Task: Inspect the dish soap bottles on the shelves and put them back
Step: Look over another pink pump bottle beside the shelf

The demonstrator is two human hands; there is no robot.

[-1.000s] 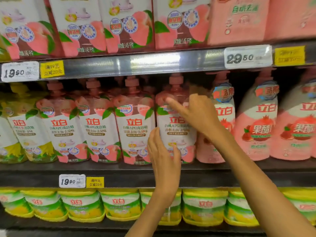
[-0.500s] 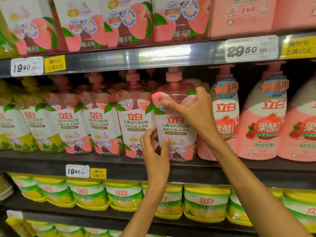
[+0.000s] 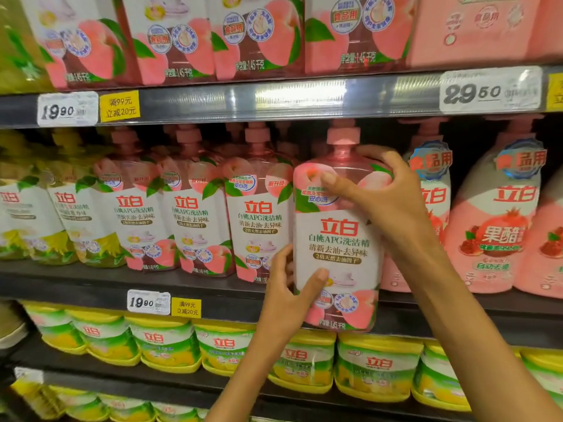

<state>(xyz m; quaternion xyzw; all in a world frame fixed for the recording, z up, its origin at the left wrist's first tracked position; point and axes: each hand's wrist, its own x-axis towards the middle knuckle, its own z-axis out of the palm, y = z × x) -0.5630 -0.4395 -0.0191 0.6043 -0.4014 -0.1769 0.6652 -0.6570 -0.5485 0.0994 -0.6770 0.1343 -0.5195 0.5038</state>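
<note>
Head view, my end: both hands on peach bottle [image 3: 338, 239], left hand [image 3: 286, 296] gripping base, right hand [image 3: 387, 196] gripping shoulder.

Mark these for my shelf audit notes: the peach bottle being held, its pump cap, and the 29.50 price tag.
peach bottle [image 3: 338, 236], head view, on the white front label.
pump cap [image 3: 343, 136], head view, on the pink collar above the neck.
29.50 price tag [image 3: 487, 91], head view, on the printed price.

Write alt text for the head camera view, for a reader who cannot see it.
Two hands hold a pink peach dish soap bottle in front of a shop shelf: the right hand grips its shoulder, the left hand its lower side. More pink bottles stand in the row behind.
</note>
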